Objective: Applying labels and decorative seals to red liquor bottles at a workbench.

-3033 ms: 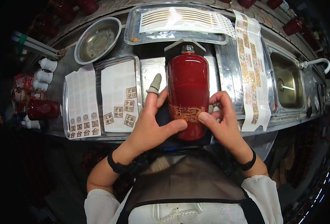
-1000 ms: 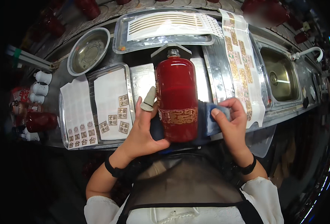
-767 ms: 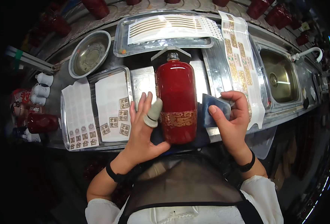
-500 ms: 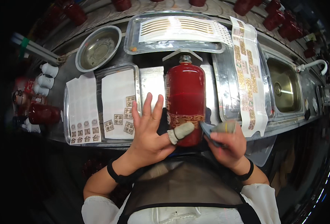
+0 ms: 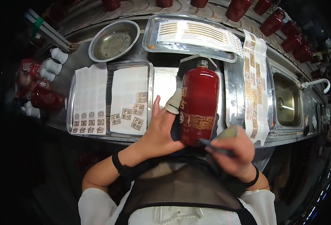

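A glossy red bottle (image 5: 203,93) with gold characters and a gold patterned band lies on its back in front of me, its bare glass neck pointing away. My left hand (image 5: 156,131) grips it from the left, the index finger in a pale finger cot along its side and the thumb at its base. Near the base's right side, my right hand (image 5: 234,152) is closed around a slim dark grey hand tool (image 5: 219,148), blurred, its exact kind unclear. The tool's tip is at the bottle's lower edge; I cannot tell whether it touches. A pale cot covers the right thumb.
Left stand trays with a sheet of gold transfers (image 5: 90,101) and a sheet with loose square labels (image 5: 130,86). Beyond are a metal bowl (image 5: 115,41) and a tray of gold strips (image 5: 193,32). Rightward are a patterned transfer sheet (image 5: 255,82) and a sink (image 5: 287,101). Red bottles (image 5: 272,22) line the back.
My left hand has gone from the bottle's front band to its left side. The bottle has turned, showing more gold characters. My right hand with the tool has dropped toward the base.
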Demonstrator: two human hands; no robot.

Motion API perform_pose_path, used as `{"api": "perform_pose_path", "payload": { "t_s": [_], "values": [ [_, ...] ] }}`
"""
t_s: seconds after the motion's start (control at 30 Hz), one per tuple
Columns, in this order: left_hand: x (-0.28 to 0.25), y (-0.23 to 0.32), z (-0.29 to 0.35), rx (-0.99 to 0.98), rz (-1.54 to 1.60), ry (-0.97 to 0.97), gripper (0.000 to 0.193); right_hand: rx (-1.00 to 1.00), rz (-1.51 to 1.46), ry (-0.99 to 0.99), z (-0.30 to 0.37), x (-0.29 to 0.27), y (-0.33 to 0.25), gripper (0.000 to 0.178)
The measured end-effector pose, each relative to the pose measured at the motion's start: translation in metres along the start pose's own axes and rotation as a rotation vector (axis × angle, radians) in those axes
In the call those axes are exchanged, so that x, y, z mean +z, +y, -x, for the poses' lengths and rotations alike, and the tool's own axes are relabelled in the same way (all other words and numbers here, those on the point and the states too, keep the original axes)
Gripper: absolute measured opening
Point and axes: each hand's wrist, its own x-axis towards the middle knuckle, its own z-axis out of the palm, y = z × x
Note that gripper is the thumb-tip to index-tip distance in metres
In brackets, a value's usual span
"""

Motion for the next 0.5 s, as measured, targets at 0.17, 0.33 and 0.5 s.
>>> {"api": "perform_pose_path", "payload": {
  "t_s": [0.17,0.33,0.5],
  "values": [
    [-0.01,0.016,0.0,0.052,-0.005,0.126,0.102,0.126,0.113,0.275,-0.002,0.008,0.016,0.034],
    [-0.006,0.008,0.001,0.136,-0.172,0.108,0.082,0.021,-0.029,0.101,0.0,0.005,0.003,0.037],
    [-0.007,0.002,0.008,0.116,-0.185,0.124,0.074,-0.056,0.188,0.188,-0.012,0.01,0.012,0.038]
  ]
}}
